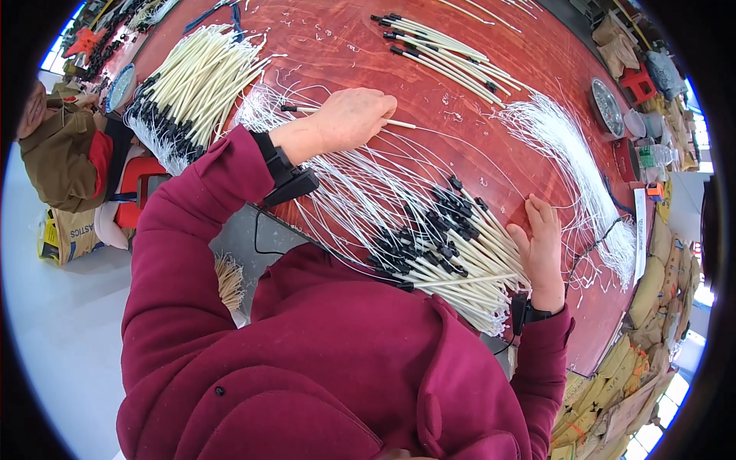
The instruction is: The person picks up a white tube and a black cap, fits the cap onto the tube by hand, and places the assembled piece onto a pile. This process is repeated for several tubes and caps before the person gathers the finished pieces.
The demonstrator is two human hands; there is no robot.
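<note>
My left hand (349, 119) is closed over a thin cream rod (402, 124); its black end sticks out on the left, and a white string trails to the right. Below that hand spreads a fan of loose white strings (360, 184). They run to a pile of cream rods with black ends (468, 261) at the table's near edge. My right hand (541, 249) rests beside this pile, its fingers spread and holding nothing that shows. A long hank of white strings (563, 146) lies beyond it to the right, with a smaller row of rods (445, 57) farther back.
At the far left of the red table (322, 46) stands a big bundle of cream rods (203, 77). A person in brown (65, 157) is beside a red stool (142, 184). Along the right edge are a metal bowl (606, 109) and stacked sacks (613, 383).
</note>
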